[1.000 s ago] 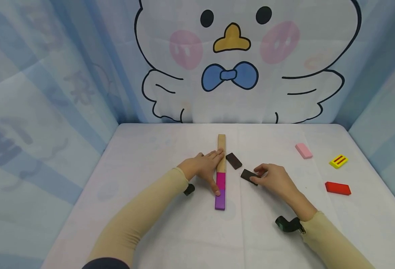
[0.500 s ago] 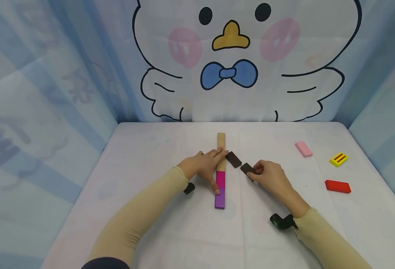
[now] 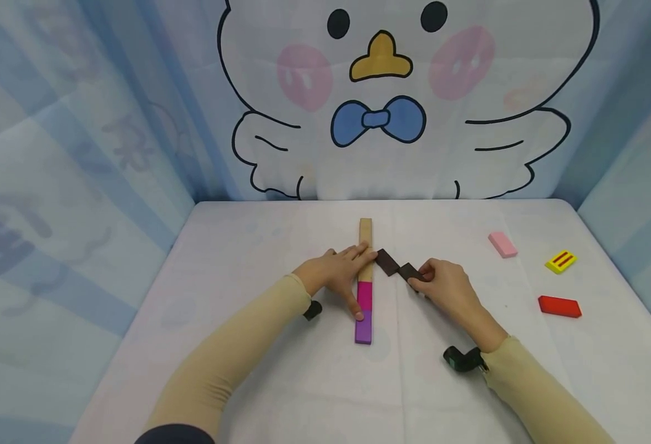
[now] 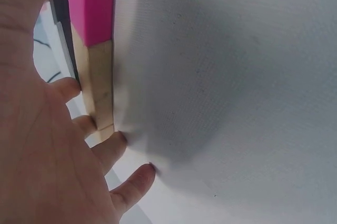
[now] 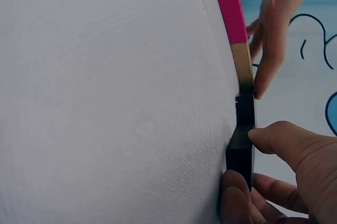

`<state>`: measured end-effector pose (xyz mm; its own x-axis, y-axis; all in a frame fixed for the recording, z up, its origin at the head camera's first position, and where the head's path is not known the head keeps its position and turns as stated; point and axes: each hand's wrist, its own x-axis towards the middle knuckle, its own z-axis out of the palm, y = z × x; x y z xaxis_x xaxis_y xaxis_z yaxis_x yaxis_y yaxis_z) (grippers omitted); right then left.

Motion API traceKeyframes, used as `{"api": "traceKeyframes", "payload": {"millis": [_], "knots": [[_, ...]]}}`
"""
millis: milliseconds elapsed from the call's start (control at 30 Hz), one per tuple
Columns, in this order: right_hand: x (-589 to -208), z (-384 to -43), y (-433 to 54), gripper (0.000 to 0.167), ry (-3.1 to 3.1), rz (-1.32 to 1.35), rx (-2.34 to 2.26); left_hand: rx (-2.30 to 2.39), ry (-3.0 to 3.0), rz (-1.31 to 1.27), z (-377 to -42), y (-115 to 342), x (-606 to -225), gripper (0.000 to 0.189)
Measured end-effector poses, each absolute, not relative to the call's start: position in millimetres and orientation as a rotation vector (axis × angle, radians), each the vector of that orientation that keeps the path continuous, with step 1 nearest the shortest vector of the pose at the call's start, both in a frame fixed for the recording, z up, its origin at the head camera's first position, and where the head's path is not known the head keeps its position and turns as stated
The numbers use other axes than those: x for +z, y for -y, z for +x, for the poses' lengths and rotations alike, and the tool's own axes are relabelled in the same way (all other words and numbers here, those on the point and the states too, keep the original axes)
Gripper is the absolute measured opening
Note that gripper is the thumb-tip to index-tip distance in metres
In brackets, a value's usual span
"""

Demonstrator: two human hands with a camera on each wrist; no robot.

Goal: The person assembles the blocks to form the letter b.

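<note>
A straight line of blocks runs away from me on the table: a purple block (image 3: 364, 331) nearest, then a magenta block (image 3: 365, 296), then plain wooden blocks (image 3: 365, 231). Across this line lies my left hand (image 3: 336, 277), fingers spread; one fingertip touches or nearly touches the dark brown block (image 3: 387, 263) slanting off the wooden part. My right hand (image 3: 450, 287) pinches a second dark block (image 3: 410, 273) between thumb and fingers, its corner against the first one. In the right wrist view, the thumb sits on top of the held dark block (image 5: 241, 153), fingers below.
Over on the right side of the table lie a pink block (image 3: 503, 245), a yellow block with red stripes (image 3: 561, 262) and a red block (image 3: 560, 306). Patterned curtains (image 3: 81, 185) stand at the back and sides. Each wrist carries a small black camera (image 3: 461, 359).
My right hand has slid the second dark block up and left until it meets the first one. A left fingertip has reached out to the first dark block; otherwise that hand stays put.
</note>
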<state>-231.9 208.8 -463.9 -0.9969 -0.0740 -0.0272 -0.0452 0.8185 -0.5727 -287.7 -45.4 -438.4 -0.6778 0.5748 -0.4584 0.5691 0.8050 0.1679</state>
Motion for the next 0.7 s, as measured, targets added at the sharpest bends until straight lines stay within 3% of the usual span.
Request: {"api": "traceKeyframes", "payload": {"millis": [700], "knots": [[-465.6, -234.8, -211.8, 0.034, -2.960, -0.069, -0.898, 0.026, -2.494, 0.875, -287.1, 46.5, -436.5, 0.146]]}}
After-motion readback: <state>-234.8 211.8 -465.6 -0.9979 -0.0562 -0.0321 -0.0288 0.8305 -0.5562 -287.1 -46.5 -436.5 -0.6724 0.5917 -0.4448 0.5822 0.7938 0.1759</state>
